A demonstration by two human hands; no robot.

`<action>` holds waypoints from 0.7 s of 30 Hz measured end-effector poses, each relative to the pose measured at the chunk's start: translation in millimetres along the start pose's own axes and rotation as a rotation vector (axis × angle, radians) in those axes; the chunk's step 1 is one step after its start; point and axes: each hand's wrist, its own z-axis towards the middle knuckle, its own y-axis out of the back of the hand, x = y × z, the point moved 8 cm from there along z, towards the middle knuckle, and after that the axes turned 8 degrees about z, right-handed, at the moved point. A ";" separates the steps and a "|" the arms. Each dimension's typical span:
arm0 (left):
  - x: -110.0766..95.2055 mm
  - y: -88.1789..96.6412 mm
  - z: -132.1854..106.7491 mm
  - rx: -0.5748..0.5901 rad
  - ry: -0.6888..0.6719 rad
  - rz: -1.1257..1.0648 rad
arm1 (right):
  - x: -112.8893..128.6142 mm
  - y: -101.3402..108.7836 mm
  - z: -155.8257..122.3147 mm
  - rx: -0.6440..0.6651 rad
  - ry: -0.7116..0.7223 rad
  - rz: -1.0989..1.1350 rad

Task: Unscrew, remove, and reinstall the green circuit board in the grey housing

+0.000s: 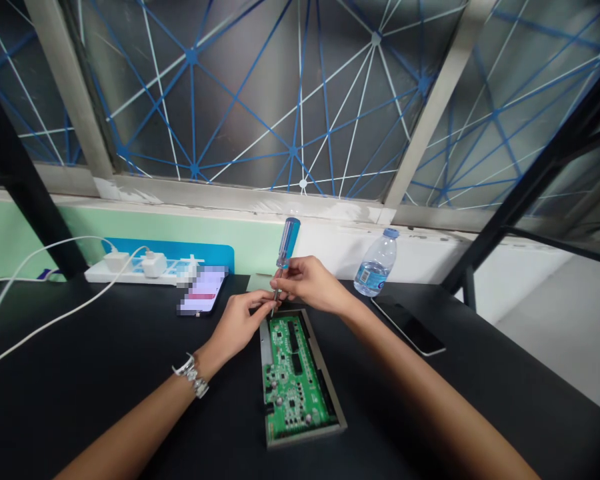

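A screwdriver with a translucent blue handle (289,243) stands nearly upright, tilted slightly, its thin metal shaft pointing down at the far end of the board. My right hand (310,285) pinches it just below the handle. The fingertips of my left hand (237,327) close on the shaft lower down, near the tip. The tip itself is partly hidden by those fingers. Just below lies a green circuit board (293,377) in an open grey metal case (305,432). A metal bracelet watch (191,375) circles my left wrist.
On the black table (130,347) lie a dark smartphone (407,325) and a phone with a blurred screen (203,290). A plastic water bottle (377,263) stands behind them. A white power strip (130,268) holds chargers with white cables (45,313). Black frame posts and a window stand beyond.
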 end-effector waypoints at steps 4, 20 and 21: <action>-0.4 1.9 0.5 -0.030 0.021 0.013 | -2.2 -2.5 1.0 0.031 -0.036 0.070; 13.8 -13.6 8.6 -0.024 0.022 -0.069 | -3.6 -19.9 -0.6 0.070 -0.019 0.098; 14.4 -14.8 8.9 -0.017 0.026 -0.078 | -4.2 -18.9 -0.4 0.054 -0.015 0.071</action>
